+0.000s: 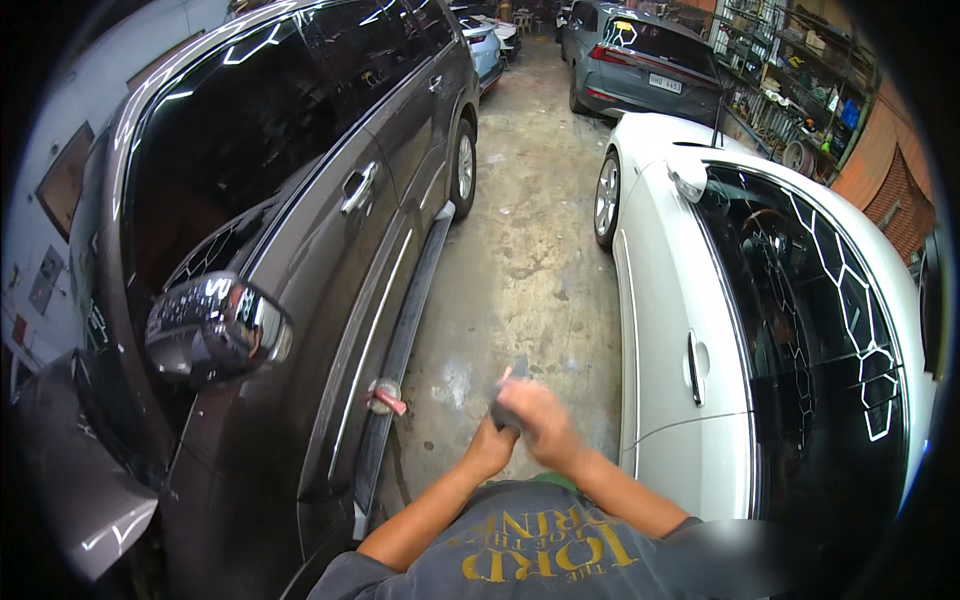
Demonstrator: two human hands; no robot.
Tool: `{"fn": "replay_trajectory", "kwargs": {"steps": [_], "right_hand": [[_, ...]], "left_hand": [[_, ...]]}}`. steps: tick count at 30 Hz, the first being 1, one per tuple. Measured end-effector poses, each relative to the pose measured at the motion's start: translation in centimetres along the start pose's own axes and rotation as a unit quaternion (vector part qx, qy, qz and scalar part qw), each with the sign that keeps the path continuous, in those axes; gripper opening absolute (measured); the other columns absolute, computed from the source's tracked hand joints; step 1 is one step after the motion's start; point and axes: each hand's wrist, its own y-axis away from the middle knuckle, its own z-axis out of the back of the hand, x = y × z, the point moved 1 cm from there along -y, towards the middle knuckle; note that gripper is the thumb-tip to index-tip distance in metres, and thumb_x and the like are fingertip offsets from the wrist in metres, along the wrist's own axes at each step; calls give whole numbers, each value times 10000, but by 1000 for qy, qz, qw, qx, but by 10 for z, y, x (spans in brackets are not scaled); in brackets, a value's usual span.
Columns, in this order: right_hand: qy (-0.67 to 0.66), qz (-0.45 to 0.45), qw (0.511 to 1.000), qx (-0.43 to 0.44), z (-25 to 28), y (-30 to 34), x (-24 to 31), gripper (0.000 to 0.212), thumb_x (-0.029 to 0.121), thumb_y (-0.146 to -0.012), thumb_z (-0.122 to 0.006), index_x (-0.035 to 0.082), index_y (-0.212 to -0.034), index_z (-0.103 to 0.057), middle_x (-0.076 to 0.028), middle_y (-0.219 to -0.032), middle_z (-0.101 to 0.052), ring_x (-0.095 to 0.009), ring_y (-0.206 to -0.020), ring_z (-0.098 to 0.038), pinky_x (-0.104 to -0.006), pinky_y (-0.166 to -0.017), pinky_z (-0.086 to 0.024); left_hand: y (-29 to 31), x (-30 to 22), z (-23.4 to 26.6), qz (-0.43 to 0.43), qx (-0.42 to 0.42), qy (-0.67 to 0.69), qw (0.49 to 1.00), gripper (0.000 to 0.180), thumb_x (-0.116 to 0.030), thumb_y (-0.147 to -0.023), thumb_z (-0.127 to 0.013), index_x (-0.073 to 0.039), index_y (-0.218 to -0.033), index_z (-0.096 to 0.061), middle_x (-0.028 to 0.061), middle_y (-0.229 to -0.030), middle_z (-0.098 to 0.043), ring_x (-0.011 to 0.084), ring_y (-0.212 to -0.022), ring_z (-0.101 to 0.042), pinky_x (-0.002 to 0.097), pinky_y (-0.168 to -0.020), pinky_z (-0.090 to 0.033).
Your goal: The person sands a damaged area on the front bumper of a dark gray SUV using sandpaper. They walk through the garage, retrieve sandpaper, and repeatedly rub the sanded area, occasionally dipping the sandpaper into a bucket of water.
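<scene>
My two hands are together in front of my shirt, above the floor between two parked cars. The fingers of my left hand (490, 448) are closed round a dark grey object (508, 408), whose kind I cannot make out. Over its top lies my right hand (542, 420), smeared by motion, so its grip does not show. To the left, a small round container (379, 404) with a red piece (394, 402) sticking out rests on the running board (400, 345) of the dark car.
The dark brown car (340, 270) with its side mirror (222, 325) stands close on my left. A white car (670, 300) is close on my right. Farther off are a grey car (640, 65), a light blue car (484, 55) and loaded shelves (800, 85). Concrete floor (520, 230) runs between.
</scene>
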Motion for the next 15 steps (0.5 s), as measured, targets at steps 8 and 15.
{"fn": "replay_trajectory", "kwargs": {"steps": [8, 15], "right_hand": [[-32, -56, 996, -65, -8, -77, -73, 512, -119, -772, -573, 28, -1260, -612, -171, -1259, -647, -352, -1176, -619, -429, -1019, -496], [-77, -75, 993, -45, 5, -129, -149, 507, -113, -773, -570, 29, -1257, -618, -164, -1248, -653, -344, -1174, -618, -411, -1009, -499]], "left_hand": [[-89, -8, 46, 25, 18, -49, 998, 765, 4, -844, -474, -7, -1570, -232, 157, -1522, -414, 233, -1383, -410, 339, -1139, -334], [-165, -15, 38, -46, -52, -35, 997, 746, -20, -871, -524, 5, -1560, -239, 164, -1528, -396, 218, -1416, -375, 339, -1158, -313]]}}
